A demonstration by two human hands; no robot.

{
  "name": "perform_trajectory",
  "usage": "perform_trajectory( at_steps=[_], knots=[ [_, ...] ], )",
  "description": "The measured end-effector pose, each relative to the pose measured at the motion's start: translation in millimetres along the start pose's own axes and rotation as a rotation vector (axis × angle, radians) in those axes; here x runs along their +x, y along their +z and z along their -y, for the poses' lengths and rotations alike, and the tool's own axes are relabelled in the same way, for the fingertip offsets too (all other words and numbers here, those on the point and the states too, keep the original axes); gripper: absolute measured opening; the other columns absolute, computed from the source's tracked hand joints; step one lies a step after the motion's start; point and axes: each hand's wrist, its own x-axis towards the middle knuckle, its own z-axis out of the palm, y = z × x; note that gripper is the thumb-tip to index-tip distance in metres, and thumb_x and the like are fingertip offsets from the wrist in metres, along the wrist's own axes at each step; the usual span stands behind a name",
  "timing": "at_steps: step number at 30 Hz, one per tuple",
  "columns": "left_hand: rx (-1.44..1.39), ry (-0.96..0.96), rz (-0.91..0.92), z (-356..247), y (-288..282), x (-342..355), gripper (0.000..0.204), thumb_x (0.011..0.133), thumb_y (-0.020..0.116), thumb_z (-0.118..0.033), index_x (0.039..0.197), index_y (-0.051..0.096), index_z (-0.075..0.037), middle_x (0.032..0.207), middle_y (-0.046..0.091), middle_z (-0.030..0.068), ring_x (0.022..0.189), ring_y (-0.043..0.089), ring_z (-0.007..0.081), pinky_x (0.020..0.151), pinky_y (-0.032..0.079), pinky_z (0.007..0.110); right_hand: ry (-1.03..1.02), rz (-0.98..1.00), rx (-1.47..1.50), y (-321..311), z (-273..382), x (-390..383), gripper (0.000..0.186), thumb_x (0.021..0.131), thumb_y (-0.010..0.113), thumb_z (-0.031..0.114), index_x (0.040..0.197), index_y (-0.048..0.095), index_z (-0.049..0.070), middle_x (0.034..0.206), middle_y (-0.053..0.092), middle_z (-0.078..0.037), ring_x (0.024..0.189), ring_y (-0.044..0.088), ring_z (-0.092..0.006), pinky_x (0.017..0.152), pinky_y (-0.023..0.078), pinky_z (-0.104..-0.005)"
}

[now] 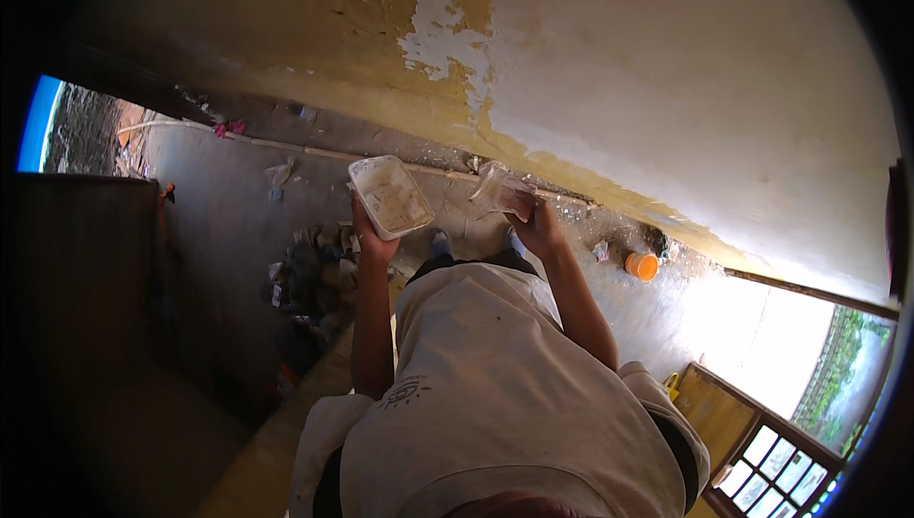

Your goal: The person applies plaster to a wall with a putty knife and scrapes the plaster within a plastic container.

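My left hand [374,235] grips the near left side of a white rectangular plastic tub [390,196]. The tub is tipped so that its inside shows, with a thin, patchy whitish-brown residue on the bottom and walls. To the right of it, my right hand [541,229] is closed on a see-through plastic piece [495,189], thin and crumpled-looking; whether it is a bag or a lid I cannot tell. The tub and the plastic piece are held apart, in front of my body above the floor.
A wall [533,70] with peeling yellow and white paint rises ahead. Along its foot lies a long pole [333,153]. An orange bucket [642,266] stands at the right, near a bright doorway. A dark heap [319,270] lies on the floor at the left.
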Motion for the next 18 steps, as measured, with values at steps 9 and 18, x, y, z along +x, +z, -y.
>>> perform_trajectory(
  at_steps=[9,18],
  knots=[
    [0.494,0.397,0.086,92.7,40.5,-32.7,0.079,0.090,0.070,-0.030,0.155,0.027,-0.016,0.149,0.044,0.0101,0.137,0.045,0.0301,0.111,0.041,0.051,-0.086,0.079,-0.101,-24.0,72.7,23.9,0.026,0.103,0.046,0.019,0.122,0.057,0.005,0.127,0.060,-0.011,0.121,0.057,-0.0243,0.110,0.042,-0.0473],
    [1.160,0.817,-0.023,180.0,48.2,-62.5,0.114,0.065,0.090,-0.006,0.154,0.018,-0.003,0.143,0.047,0.0179,0.131,0.051,0.0313,0.105,0.047,0.043,0.076,0.079,0.271,-89.1,90.4,64.7,0.026,0.099,0.044,0.005,0.118,0.054,-0.011,0.124,0.059,-0.020,0.119,0.058,-0.0318,0.111,0.048,-0.0437]
  ],
)
